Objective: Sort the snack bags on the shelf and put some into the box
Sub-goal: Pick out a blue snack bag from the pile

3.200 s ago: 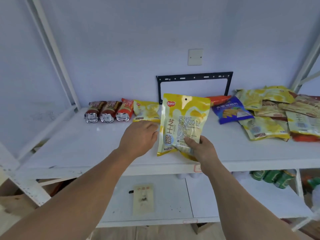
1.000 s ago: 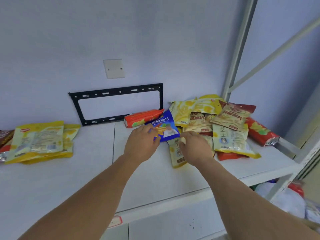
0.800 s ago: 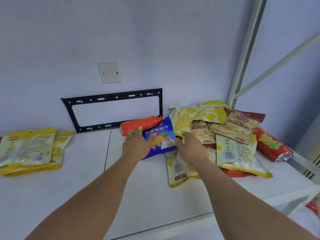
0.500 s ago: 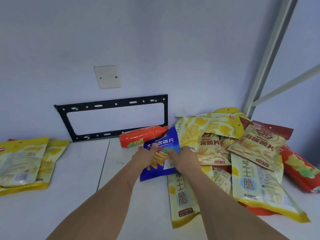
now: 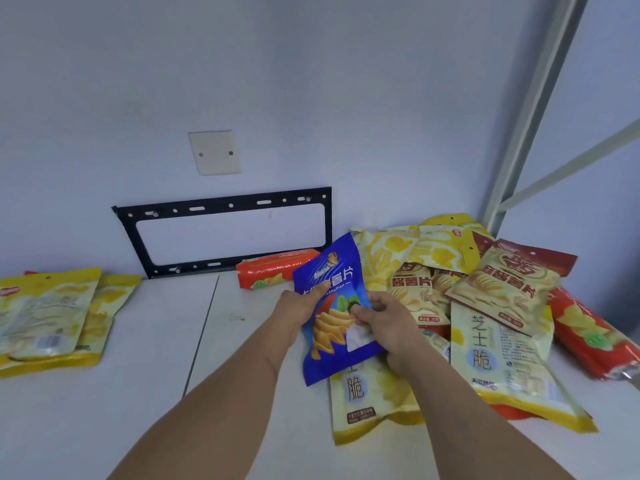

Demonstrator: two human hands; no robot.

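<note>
A blue snack bag is lifted off the white shelf and tilted upright in the middle of the view. My left hand grips its left edge, thumb on the front. My right hand pinches its right side. Under and right of it lies a heap of yellow and red snack bags, with one pale yellow bag directly below the blue one. Two yellow bags are stacked at the far left. No box is in view.
An orange-red tube pack lies against the wall behind the blue bag. A black metal bracket and a white wall plate are on the wall. A grey shelf upright stands at the right.
Both hands reached the pile on the right, took hold of the blue bag and raised it from lying flat to upright. The view moved closer to the heap.
</note>
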